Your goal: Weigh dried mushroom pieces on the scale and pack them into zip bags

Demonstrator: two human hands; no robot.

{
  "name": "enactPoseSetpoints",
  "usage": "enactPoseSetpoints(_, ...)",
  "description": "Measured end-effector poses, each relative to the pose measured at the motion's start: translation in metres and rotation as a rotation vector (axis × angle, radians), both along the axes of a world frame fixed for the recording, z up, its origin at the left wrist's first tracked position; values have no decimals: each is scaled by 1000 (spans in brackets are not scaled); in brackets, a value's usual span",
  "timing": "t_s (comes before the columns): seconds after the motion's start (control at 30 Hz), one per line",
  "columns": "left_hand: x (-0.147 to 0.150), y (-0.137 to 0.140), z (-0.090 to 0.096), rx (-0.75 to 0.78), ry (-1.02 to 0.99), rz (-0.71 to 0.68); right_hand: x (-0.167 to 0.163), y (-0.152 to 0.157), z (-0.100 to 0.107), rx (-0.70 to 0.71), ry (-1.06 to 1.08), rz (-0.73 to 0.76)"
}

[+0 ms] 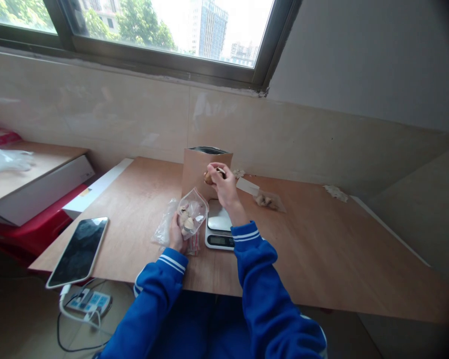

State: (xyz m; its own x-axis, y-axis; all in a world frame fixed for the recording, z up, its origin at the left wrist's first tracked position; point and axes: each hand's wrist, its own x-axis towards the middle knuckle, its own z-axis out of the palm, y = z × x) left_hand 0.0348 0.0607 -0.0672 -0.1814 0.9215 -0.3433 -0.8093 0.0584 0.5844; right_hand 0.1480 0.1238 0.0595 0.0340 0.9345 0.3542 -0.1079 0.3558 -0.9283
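My left hand [176,233] is wrapped round the lower left side of a clear zip bag [198,209] that holds pale and brown dried pieces, which look like dried mushrooms. The bag's mouth points up. Raised in front of an open brown kraft pouch [194,172], my right hand [223,185] is closed on a brown piece that looks like a dried mushroom [208,178]. The pouch stands upright, its silvery lining showing at the top. Below my right hand lies a kitchen scale [218,218] with a metal plate, partly hidden by my wrist.
Right of the scale lie a small bag of brown pieces [269,200] and a white card [247,186]. Empty clear bags [163,227] lie by my left hand. A phone [78,252] with a charging cable rests at the table's left edge, above a power strip [90,301].
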Motion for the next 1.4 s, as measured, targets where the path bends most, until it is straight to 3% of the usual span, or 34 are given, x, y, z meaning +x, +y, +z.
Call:
enactPoseSetpoints(0.17, 0, -1, 1, -61, -12, 8, -12, 59, 59, 405, -479, -293)
enactPoseSetpoints(0.27, 0, 0, 0, -52, 3, -2, -19, 90, 68, 527, -665, -327)
enactPoseSetpoints(0.4, 0, 0, 0, -51, 7, -14, -19, 108, 52, 500, -778, -304)
enactPoseSetpoints(0.57, 1, -2, 5, -81, -32, 9, -17, 100, 43, 502, -907, -191)
enactPoseSetpoints(0.87, 0, -1, 0, -41, -29, -9, -8, 99, 47, 245, -1040, -311)
enactPoseSetpoints(1.0, 0, 1, -2, -33, -27, 3, 0, 97, 50, 328, -1034, -282)
enactPoseSetpoints(1.2, 0, 1, 0, -46, -9, 4, 13, 99, 44, 471, -1195, -325)
enactPoseSetpoints(1.3, 0, 0, 0, -37, -1, -2, 11, 86, 49, 506, -1156, -360)
enactPoseSetpoints(1.4, 0, 0, -2, -16, 7, -10, 5, 58, 67, 501, -1045, -321)
